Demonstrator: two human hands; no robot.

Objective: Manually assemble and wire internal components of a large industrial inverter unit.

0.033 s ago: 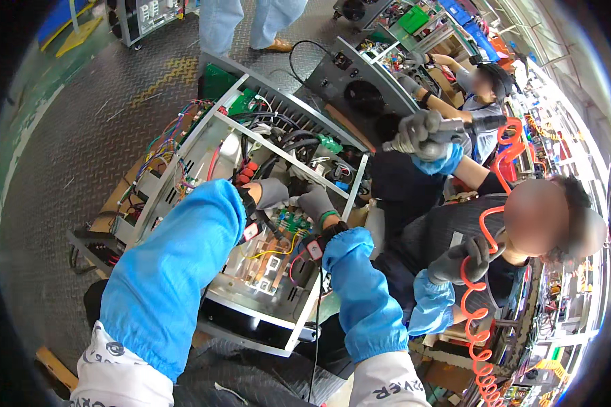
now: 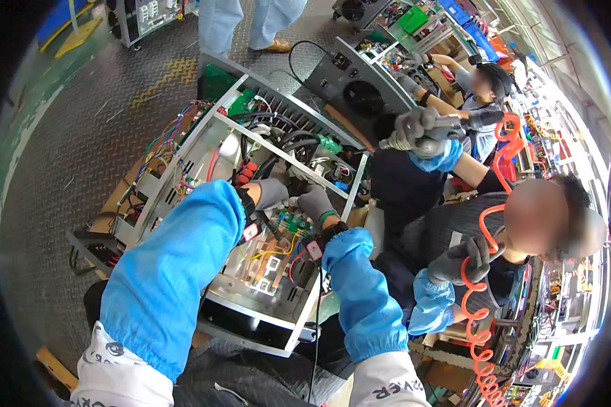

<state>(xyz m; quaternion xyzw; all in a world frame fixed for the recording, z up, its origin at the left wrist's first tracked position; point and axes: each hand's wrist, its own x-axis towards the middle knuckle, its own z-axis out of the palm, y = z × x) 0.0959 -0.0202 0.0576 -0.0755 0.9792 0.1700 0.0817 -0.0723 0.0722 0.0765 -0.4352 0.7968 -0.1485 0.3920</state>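
Watching the head feed here, so this is what I've got. Both hands are down inside an open metal chassis (image 2: 251,302), a silver box with its cover off and full of wiring. My left hand (image 2: 270,193), in a grey glove, is curled in near the middle of the chassis, just beside a bunch of red connectors (image 2: 246,174). My right hand (image 2: 314,201), same grey glove, sits right next to it, the two nearly touching, fingers bent down toward a small green circuit board (image 2: 293,222). I honestly can't tell whether either hand is actually pinching a part or just resting on it, the fingertips are buried in the cables. Blue sleeve covers (image 2: 176,271) run up both forearms.

Yellow wires (image 2: 278,251) loop across the chassis floor toward its near edge, and a bundle of coloured wires (image 2: 176,139) hangs along its left wall. A green board (image 2: 217,83) stands at the far left corner.

Off the right edge of the chassis another person is at work: their gloved hand (image 2: 414,129) is clenched round a dark power screwdriver (image 2: 465,121), and their other gloved hand (image 2: 465,258) is closed on a coiled orange air hose (image 2: 478,325). A further person sits behind them, well apart.
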